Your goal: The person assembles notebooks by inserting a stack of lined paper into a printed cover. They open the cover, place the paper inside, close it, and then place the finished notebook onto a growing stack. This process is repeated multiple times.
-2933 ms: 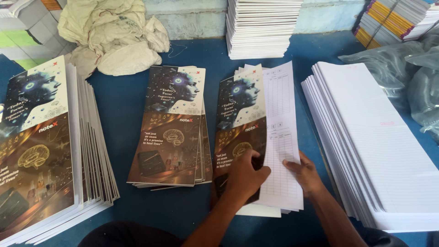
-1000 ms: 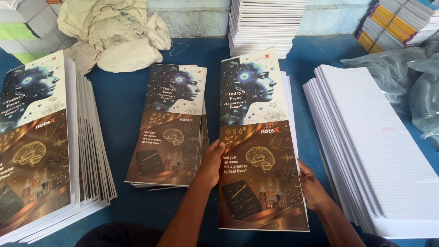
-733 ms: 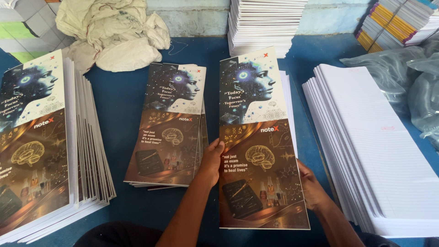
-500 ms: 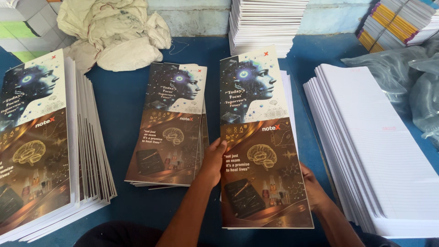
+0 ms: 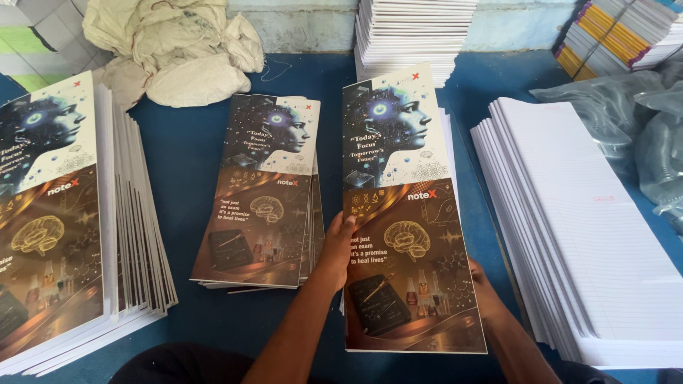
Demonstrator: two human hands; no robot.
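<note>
Two hands square printed cover at frame centre: left hand grasps left edge, right hand mostly hidden, grip unclear. Risk: uneven push skews cover off sheets beneath.

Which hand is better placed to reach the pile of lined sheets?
Probably the right hand: it rests on the right edge of the printed cover, next to the lined sheets. The left hand grips the opposite edge.
</note>
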